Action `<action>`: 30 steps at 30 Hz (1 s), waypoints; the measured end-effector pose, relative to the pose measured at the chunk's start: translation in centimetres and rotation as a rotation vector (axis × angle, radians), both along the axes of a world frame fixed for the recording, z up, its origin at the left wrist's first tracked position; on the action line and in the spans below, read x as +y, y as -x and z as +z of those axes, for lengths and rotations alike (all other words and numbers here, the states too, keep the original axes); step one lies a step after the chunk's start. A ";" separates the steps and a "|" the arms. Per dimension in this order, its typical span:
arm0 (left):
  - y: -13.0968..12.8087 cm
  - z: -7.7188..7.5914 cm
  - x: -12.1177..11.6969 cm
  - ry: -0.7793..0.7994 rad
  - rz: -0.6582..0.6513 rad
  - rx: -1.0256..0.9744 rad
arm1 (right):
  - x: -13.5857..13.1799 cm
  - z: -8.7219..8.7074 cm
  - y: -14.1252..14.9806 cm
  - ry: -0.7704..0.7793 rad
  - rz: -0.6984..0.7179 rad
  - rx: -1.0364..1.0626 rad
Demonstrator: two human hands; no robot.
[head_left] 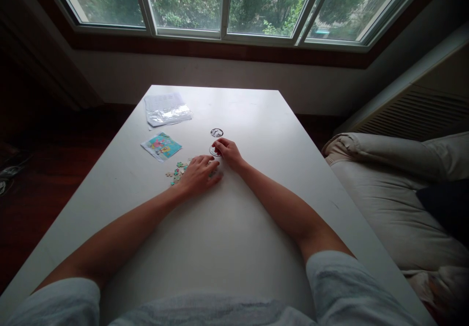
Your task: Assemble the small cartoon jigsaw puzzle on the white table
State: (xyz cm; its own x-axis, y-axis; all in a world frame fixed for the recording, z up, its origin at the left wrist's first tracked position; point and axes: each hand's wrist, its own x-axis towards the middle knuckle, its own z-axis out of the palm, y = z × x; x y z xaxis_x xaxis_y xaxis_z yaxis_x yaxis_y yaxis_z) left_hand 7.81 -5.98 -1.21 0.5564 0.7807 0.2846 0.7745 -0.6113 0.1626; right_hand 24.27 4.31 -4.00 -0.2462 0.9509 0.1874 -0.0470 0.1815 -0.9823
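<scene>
My left hand (200, 172) lies palm down over a small heap of jigsaw puzzle pieces (179, 170), its fingers stretched out and hiding part of the heap. Just beyond it, my right hand (227, 151) has thumb and fingers drawn together in a pinch. Whatever is between those fingertips is too small to make out. Under them a round, dark-rimmed disc (212, 151) shows in part on the table. A second round disc (217, 133), black and white, sits a little farther away. Left of the hands is a colourful printed picture (161, 146) in turquoise, pink and yellow.
A clear plastic sleeve with white sheets (167, 110) lies at the far left of the white table (242, 228). A beige sofa (381, 208) stands along the right side. Beyond the far edge are a wall and a window (223, 8).
</scene>
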 end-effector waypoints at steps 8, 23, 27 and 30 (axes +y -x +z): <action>-0.1 -0.1 0.4 0.021 0.004 -0.004 | -0.2 0.1 -0.2 0.011 -0.016 -0.016; 0.0 -0.3 0.3 -0.015 -0.165 -0.012 | -0.2 0.2 0.0 0.004 -0.008 0.000; -0.1 -0.2 0.3 0.012 -0.164 -0.017 | -0.2 0.2 -0.1 0.017 -0.008 -0.004; -0.1 -0.2 0.3 -0.004 -0.121 -0.012 | -0.1 0.1 -0.1 0.006 -0.002 -0.001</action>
